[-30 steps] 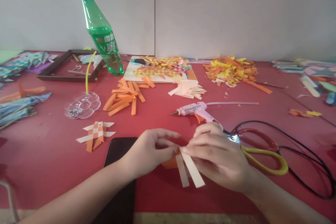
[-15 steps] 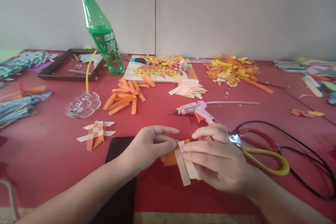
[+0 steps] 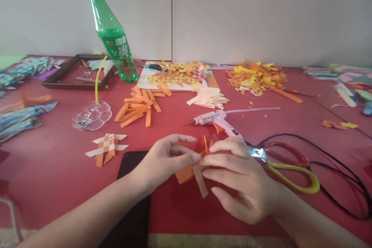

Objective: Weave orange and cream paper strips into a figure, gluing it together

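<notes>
Between my hands, above the red table, are folded orange paper strips [image 3: 185,174] with a cream paper strip [image 3: 200,181] hanging down across them. My left hand [image 3: 167,159] pinches their upper left edge between thumb and fingers. From the right, my right hand [image 3: 240,176] grips the same strips with its fingertips; its palm hides part of them. Orange ends stick up between the hands. Just beyond lies a pink glue gun [image 3: 215,120]. A finished-looking orange and cream woven paper fish [image 3: 107,147] rests to the left of my left hand.
Scissors [image 3: 290,166] and a black cable [image 3: 348,174] lie right of my right hand. A dark phone-like slab [image 3: 130,201] is under my left forearm. Orange strips [image 3: 139,106], cream strips [image 3: 209,98], a clear dish [image 3: 95,116] and a green bottle [image 3: 113,42] stand farther back.
The second cream strip no longer shows beside the first, and orange ends now rise between my hands. My right hand's lower fingers have spread. The glue gun has shifted slightly left.
</notes>
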`<act>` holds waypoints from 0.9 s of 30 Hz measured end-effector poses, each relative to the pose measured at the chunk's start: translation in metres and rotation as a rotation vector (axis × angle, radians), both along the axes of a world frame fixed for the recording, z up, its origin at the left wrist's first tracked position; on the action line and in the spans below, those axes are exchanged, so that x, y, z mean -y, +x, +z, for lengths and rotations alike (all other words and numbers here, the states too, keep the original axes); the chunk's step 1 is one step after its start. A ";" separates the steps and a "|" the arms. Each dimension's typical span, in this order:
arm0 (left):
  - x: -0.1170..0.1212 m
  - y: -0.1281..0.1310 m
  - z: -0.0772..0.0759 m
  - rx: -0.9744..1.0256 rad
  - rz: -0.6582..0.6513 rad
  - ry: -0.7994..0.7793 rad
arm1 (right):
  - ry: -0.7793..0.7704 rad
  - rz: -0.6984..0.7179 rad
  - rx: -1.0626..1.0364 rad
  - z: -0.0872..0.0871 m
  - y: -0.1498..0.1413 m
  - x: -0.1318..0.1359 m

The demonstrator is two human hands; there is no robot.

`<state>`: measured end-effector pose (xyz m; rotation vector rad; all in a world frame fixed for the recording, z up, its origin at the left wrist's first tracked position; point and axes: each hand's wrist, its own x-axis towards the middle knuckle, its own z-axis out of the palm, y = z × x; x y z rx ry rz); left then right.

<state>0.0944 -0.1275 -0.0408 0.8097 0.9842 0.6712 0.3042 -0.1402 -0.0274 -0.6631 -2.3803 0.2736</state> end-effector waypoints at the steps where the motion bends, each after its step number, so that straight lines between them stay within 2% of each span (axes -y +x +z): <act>1: 0.000 0.000 0.000 -0.018 -0.003 0.007 | -0.008 0.021 -0.015 0.000 0.000 0.000; 4: 0.001 0.001 -0.002 -0.040 -0.007 0.021 | -0.026 0.037 -0.069 -0.003 0.001 0.001; 7: 0.001 0.000 -0.002 -0.018 -0.005 0.056 | -0.065 -0.133 -0.130 -0.008 0.004 0.002; 9: 0.001 0.000 0.000 0.022 0.010 0.092 | -0.166 -0.252 -0.230 -0.013 0.005 0.004; 11: 0.002 0.000 0.002 0.078 0.042 0.113 | -0.310 -0.293 -0.368 -0.017 0.004 0.005; 14: 0.002 0.000 0.005 0.150 0.087 0.115 | -0.506 -0.279 -0.506 -0.021 0.002 0.005; 18: 0.001 -0.001 0.001 0.216 0.148 0.096 | -0.756 -0.239 -0.445 -0.021 0.000 0.003; 21: 0.001 -0.002 -0.002 0.231 0.153 0.049 | -0.921 -0.145 -0.459 -0.019 0.001 0.000; 24: 0.002 -0.002 0.000 0.211 0.128 0.035 | -0.864 -0.124 -0.396 -0.015 -0.001 -0.001; 27: 0.003 0.000 0.002 0.141 0.084 0.062 | -0.795 -0.231 -0.323 -0.010 -0.003 0.000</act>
